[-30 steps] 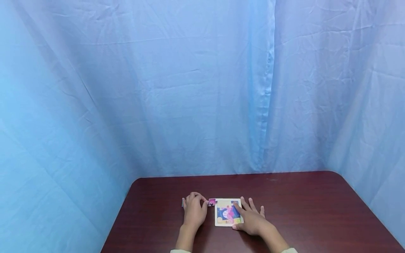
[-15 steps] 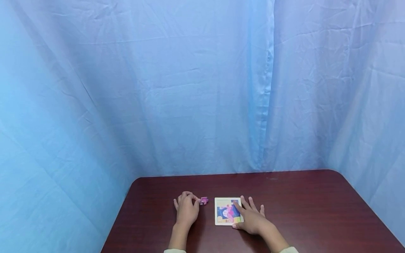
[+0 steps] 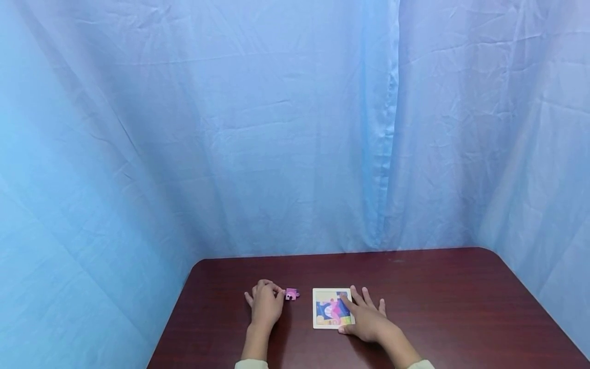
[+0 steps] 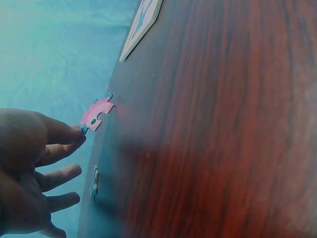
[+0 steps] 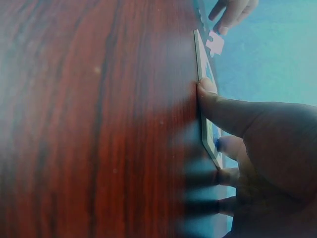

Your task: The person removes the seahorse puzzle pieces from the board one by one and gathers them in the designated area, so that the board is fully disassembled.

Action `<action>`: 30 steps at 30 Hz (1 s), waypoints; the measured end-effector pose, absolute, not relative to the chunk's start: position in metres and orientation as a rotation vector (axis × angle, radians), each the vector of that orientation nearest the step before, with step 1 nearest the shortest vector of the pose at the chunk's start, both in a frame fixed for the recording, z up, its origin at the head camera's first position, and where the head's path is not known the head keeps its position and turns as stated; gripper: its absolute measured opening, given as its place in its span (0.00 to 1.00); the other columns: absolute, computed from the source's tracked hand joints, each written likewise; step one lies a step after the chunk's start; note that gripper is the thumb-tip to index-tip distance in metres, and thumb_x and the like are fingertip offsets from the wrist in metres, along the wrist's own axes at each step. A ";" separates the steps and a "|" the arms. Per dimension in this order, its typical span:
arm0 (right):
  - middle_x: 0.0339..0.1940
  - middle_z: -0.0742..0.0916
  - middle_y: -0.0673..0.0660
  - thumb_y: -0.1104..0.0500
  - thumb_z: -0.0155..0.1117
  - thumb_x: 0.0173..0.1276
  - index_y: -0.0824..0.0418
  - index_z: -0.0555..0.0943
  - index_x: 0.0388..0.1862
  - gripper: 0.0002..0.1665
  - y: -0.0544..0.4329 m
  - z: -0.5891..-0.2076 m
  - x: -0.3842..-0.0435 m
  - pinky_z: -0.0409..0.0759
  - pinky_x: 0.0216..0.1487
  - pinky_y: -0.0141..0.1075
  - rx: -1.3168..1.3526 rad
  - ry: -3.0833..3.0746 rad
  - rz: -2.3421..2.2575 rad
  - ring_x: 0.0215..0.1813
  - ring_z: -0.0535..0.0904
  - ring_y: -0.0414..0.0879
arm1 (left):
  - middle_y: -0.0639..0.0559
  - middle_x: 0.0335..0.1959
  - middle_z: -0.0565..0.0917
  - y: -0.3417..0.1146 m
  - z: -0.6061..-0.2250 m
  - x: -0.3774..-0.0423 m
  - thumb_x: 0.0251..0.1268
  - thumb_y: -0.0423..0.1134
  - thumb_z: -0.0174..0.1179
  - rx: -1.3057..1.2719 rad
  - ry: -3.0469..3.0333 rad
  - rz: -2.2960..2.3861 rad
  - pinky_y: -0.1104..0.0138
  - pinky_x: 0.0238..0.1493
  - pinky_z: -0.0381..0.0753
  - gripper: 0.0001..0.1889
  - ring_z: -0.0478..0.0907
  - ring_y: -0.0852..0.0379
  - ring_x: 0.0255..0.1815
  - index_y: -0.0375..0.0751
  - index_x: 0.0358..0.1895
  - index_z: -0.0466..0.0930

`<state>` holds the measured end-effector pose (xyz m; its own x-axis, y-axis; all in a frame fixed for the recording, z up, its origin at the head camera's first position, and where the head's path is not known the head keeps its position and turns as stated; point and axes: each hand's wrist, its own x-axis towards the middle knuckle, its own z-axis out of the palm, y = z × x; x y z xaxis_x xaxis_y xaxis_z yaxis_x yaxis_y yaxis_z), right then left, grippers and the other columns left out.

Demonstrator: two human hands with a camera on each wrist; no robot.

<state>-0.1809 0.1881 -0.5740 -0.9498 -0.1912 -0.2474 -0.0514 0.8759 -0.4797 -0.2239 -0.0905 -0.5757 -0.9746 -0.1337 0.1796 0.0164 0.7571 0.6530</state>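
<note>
— Left hand (image 3: 266, 303), one: drawing farther left since the earlier frame, carrying the pink puzzle piece (image 3: 291, 294) away from the puzzle tray (image 3: 315, 310). Right hand (image 3: 366, 318), one: staying on the tray.

— Grip, each?

— Left: thumb and forefinger pinching the piece by one side, other fingers fanning apart. Right: fingers spreading, forefinger pressing the tray's picture, thumb bracing the near rim.

— Pieces, location?

— Pink one: sitting left of the tray, well apart, seemingly hanging off the desk (image 3: 438, 297). Second piece (image 4: 94, 182): lying on the desk near the left fingers, its picture not showing.

— Handling?

— By judgement, calling for a light edge pinch, leaving knob and notch uncovered, while the right hand is steadying the tray.

— Edges, room?

— Far edge running behind both hands, curtain (image 3: 276, 154) hanging beyond. Bare desk separating piece from tray; wider room opening rightward.
</note>
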 end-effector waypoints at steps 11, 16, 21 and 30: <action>0.89 0.57 0.64 0.37 0.76 0.62 0.50 0.66 0.84 0.54 0.188 -0.575 -0.180 0.37 0.76 0.82 -0.189 2.768 -0.684 0.89 0.43 0.71 | 0.37 0.59 0.84 -0.100 -0.580 -0.225 0.70 0.38 0.68 0.181 -2.730 -1.010 0.21 0.75 0.44 0.10 0.73 0.30 0.69 0.45 0.28 0.85; 0.89 0.58 0.65 0.38 0.77 0.62 0.51 0.66 0.83 0.54 0.189 -0.574 -0.179 0.38 0.76 0.82 -0.190 2.785 -0.679 0.89 0.45 0.71 | 0.36 0.62 0.82 -0.102 -0.576 -0.226 0.71 0.38 0.68 0.185 -2.737 -1.021 0.21 0.76 0.41 0.11 0.69 0.29 0.73 0.44 0.27 0.85; 0.89 0.58 0.65 0.38 0.77 0.62 0.51 0.66 0.83 0.54 0.188 -0.573 -0.178 0.39 0.76 0.82 -0.196 2.790 -0.678 0.88 0.45 0.71 | 0.37 0.62 0.82 -0.105 -0.575 -0.228 0.71 0.38 0.68 0.199 -2.767 -0.975 0.21 0.76 0.40 0.09 0.69 0.30 0.74 0.44 0.29 0.87; 0.89 0.58 0.65 0.38 0.77 0.62 0.51 0.65 0.84 0.55 0.189 -0.572 -0.179 0.38 0.76 0.82 -0.198 2.791 -0.681 0.88 0.45 0.72 | 0.38 0.62 0.83 -0.103 -0.575 -0.227 0.72 0.38 0.68 0.191 -2.779 -0.796 0.23 0.77 0.44 0.07 0.70 0.31 0.73 0.41 0.35 0.90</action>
<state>-0.1788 0.1893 -0.5720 -0.9565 -0.1925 -0.2192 -0.0699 0.8807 -0.4685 -0.2275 -0.1029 -0.5745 -0.9616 -0.1912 0.1967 -0.0579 0.8425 0.5356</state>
